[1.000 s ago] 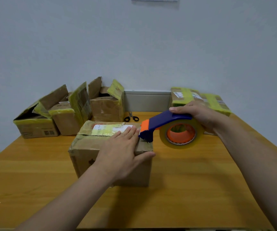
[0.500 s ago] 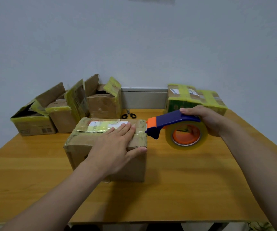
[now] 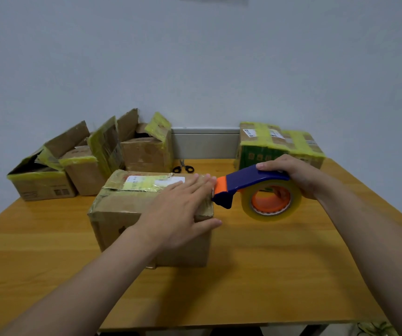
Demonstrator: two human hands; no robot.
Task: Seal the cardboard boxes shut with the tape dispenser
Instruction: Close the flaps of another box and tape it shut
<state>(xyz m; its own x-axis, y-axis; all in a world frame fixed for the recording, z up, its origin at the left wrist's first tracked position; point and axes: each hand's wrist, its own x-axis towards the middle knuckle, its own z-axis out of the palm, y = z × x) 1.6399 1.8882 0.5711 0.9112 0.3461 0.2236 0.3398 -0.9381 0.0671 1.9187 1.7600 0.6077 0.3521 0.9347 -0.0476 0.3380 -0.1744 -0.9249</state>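
Pale wall [image 3: 195, 69] backed a wooden desk [image 3: 267, 275], where the cardboard box [image 3: 117, 204] sat at centre, open boxes [image 3: 83, 175] rear left, taped boxes [image 3: 263, 146] rear right. The left hand [image 3: 180, 212] lay flat on its top, fingers straight; the right hand [image 3: 297, 173] curled its fingers round the tape dispenser [image 3: 248, 180], its orange nose at the box's right edge.

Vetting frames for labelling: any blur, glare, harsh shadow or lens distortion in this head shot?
Head view: soft, even light, faint shadow on the table beside the front box. Head view: left hand fingertips slightly smeared; tape dispenser in the right hand reads fine. Head view: wide-angle stretch elongates forearms toward the lower corners. Head view: mild sheen on the tape roll, nothing clipped.
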